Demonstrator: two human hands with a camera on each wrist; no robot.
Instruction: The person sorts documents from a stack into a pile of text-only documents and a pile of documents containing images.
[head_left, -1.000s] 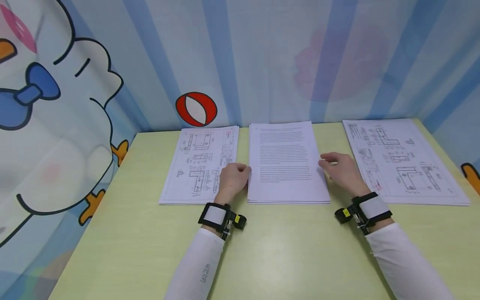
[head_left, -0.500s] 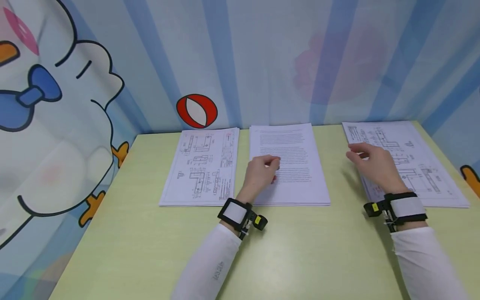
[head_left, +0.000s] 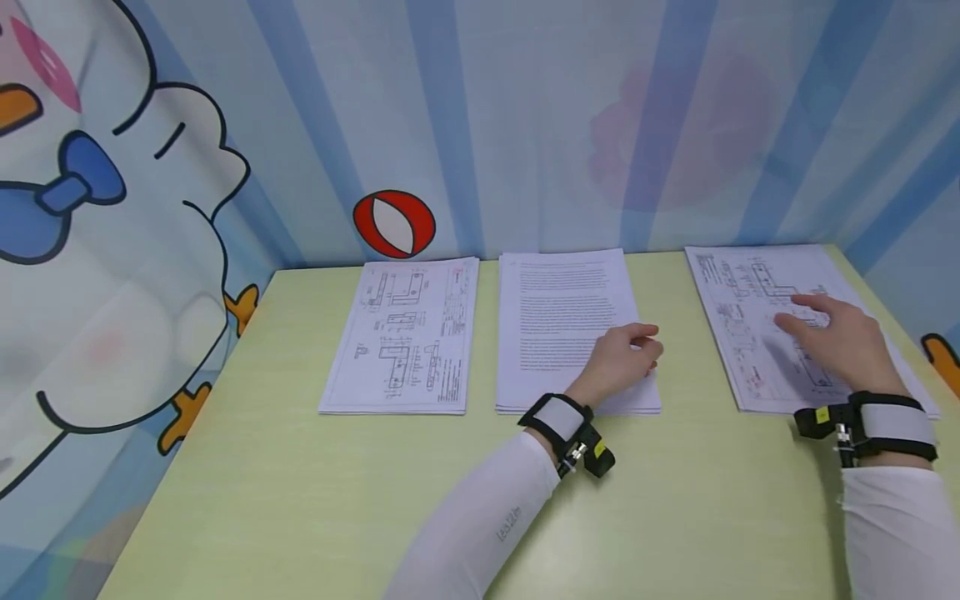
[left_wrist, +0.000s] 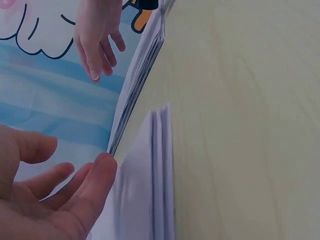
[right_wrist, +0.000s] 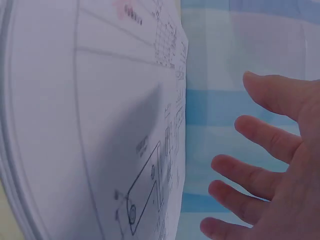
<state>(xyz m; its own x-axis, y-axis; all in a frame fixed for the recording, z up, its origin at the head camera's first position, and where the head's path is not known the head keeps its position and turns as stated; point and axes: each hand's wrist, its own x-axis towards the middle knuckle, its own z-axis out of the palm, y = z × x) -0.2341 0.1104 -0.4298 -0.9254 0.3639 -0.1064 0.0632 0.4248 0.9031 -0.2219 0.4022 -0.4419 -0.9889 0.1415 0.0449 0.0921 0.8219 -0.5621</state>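
In the head view three paper stacks lie in a row on the table. My left hand (head_left: 618, 360) hovers over the lower right part of the middle stack of text pages (head_left: 562, 317), its fingers relaxed and holding nothing. My right hand (head_left: 843, 337) is above the right stack of technical drawings (head_left: 738, 333), casting a shadow on the top sheet. In the right wrist view its fingers (right_wrist: 245, 175) are spread and loosely bent, apart from the paper. The left wrist view shows the left hand's fingers (left_wrist: 95, 185) near the edge of a stack (left_wrist: 160, 175).
A left stack of technical drawings (head_left: 397, 333) lies beside the middle one. The pale yellow-green table (head_left: 300, 500) meets a blue striped curtain (head_left: 525, 125) at its back edge. Both wrists wear strapped cameras, the left one (head_left: 598, 458) low over the table.
Both hands have moved to the right. The left hand went from the gap between the left and middle stacks across the middle stack; the right hand left the middle stack's edge for the right stack.
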